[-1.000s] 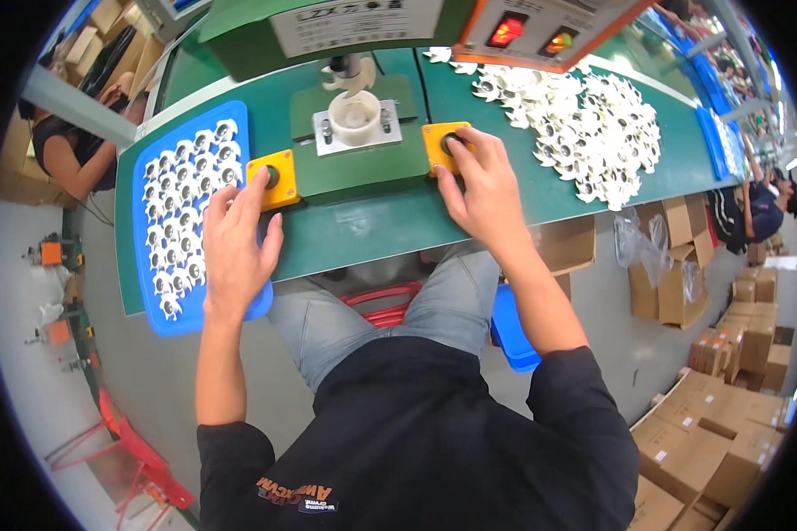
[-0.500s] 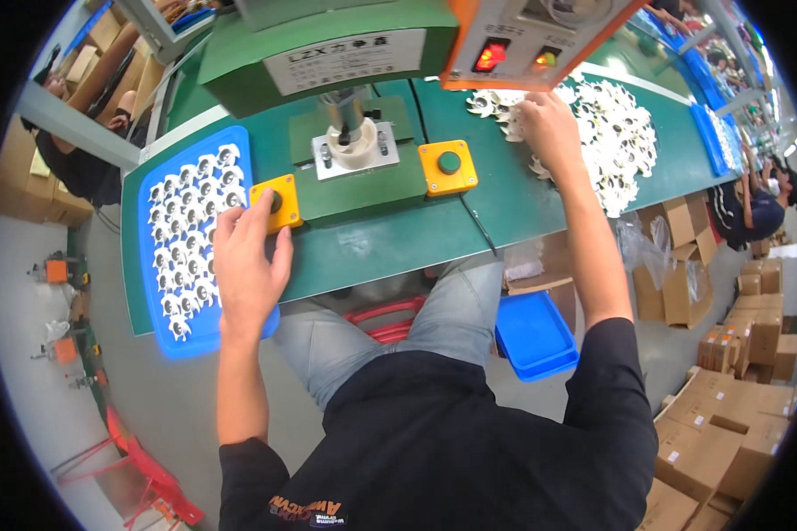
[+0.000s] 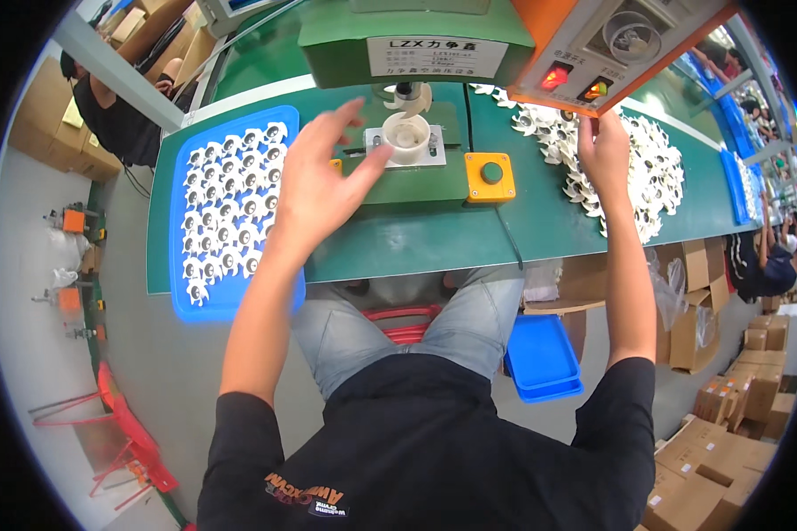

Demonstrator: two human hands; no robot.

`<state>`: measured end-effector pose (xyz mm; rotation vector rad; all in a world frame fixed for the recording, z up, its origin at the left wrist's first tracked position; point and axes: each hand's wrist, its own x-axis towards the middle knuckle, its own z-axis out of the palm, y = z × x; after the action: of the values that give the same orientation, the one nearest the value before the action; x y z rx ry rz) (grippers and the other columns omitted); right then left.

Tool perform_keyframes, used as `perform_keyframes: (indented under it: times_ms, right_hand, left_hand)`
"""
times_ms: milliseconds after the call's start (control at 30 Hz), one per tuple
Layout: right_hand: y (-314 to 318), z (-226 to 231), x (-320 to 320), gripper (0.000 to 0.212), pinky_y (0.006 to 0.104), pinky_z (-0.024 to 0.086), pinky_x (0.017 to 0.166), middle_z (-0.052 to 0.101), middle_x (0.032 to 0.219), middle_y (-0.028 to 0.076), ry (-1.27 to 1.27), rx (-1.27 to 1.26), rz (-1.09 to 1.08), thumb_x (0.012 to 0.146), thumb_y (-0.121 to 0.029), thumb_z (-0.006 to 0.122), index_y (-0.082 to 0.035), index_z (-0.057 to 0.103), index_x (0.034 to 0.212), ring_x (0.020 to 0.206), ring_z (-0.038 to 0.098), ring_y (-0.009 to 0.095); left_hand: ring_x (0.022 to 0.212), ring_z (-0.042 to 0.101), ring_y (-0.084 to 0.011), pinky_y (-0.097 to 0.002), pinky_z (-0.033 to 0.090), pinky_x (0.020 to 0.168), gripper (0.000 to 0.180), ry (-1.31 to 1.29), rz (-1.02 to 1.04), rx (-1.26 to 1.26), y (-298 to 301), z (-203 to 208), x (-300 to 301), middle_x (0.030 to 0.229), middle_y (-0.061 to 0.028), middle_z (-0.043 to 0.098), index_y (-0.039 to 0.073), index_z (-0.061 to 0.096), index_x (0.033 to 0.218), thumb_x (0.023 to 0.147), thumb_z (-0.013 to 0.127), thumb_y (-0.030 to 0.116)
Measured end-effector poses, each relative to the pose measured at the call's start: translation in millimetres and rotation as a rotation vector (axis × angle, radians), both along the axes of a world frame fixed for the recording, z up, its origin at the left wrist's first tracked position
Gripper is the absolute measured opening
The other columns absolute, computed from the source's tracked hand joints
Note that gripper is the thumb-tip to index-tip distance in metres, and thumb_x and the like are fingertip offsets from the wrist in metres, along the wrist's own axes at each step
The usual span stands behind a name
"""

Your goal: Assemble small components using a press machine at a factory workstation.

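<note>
My left hand is open, thumb and fingers spread, just left of the press fixture. It hides most of a yellow button box. A round whitish cup-shaped holder sits on the fixture's metal plate. Above it, a white finned part hangs at the press ram. My right hand is at the pile of white finned parts, below the orange control box. Its fingers are bent together; what they hold, if anything, is hidden.
A blue tray with rows of white parts lies at the left. A yellow box with a green button stands right of the fixture, on the green table. Blue trays and cardboard boxes are below, at the right.
My left hand has left the left yellow button box and moved toward the fixture. The ram has risen out of the holder, a white part now visible on it. My right hand stays at the pile.
</note>
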<state>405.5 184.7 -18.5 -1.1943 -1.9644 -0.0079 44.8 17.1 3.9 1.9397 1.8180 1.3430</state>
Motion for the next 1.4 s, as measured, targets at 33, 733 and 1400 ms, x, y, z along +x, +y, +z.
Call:
perform_keyframes:
  times_ms: [33,733,1400]
  right_hand:
    - [-4.9,2.4,-7.8,0.013,0.0382,0.054,0.074,0.070,0.089,0.017,0.116,-0.080,0.011,0.099,-0.009,0.065,0.001,0.065,0.107,0.079,0.069,0.028]
    - [-54.5,10.6,-172.0,0.019,0.0358,0.059,0.092,0.070,0.105,0.014,1.142,-0.955,0.719,0.104,-0.007,0.055,0.007,0.066,0.111,0.098,0.070,0.023]
    - [-80.8,-12.9,-101.9,0.018,0.0306,0.049,0.083,0.067,0.098,0.006,1.050,-0.855,0.517,0.105,-0.014,0.058,0.001,0.065,0.112,0.086,0.060,0.015]
  left_hand:
    - [0.088,0.065,-0.0252,-0.0380,0.055,0.079,0.062,-0.027,0.007,0.064,11.8,2.7,7.9,0.111,-0.0118,0.072,0.002,0.063,0.135,0.082,0.084,0.029]
    - [0.086,0.067,-0.0294,-0.0379,0.054,0.076,0.044,0.323,0.529,-0.100,-147.7,2.6,-129.3,0.097,-0.0147,0.066,0.000,0.078,0.112,0.076,0.090,0.022]
    - [0.086,0.068,-0.0276,-0.0405,0.055,0.081,0.040,0.352,0.511,-0.594,-213.7,-32.3,-159.2,0.096,-0.0101,0.066,0.008,0.077,0.113,0.077,0.086,0.024]
